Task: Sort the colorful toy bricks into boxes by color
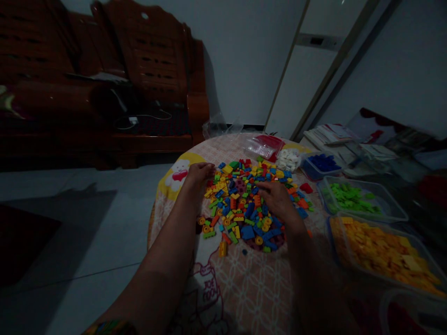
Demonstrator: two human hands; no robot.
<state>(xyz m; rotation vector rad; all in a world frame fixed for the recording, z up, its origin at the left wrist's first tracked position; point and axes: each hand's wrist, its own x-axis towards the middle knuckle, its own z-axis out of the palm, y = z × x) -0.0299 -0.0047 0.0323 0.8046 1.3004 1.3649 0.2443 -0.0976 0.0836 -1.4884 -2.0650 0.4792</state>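
A spread pile of small toy building bricks (248,209) in blue, yellow, green, orange and red lies on a round table. At the pile's far left edge is my left hand (199,174), palm turned inward and fingers loosely bent, with no brick visible in it. My right hand (276,199) reaches over the pile's right side. Its fingers are stretched out to the left, just above or touching the bricks; its palm side is hidden. A yellow brick (222,248) lies apart near the pile's front edge. The light is dim.
On the right stand clear tubs of blue bricks (324,163), green bricks (351,197) and yellow bricks (387,251). Beyond the pile are white pieces (288,159), a red dustpan-like item (270,145) and clear plastic (223,129). A patterned cloth (251,288) covers the table. A wooden bench (157,70) stands behind.
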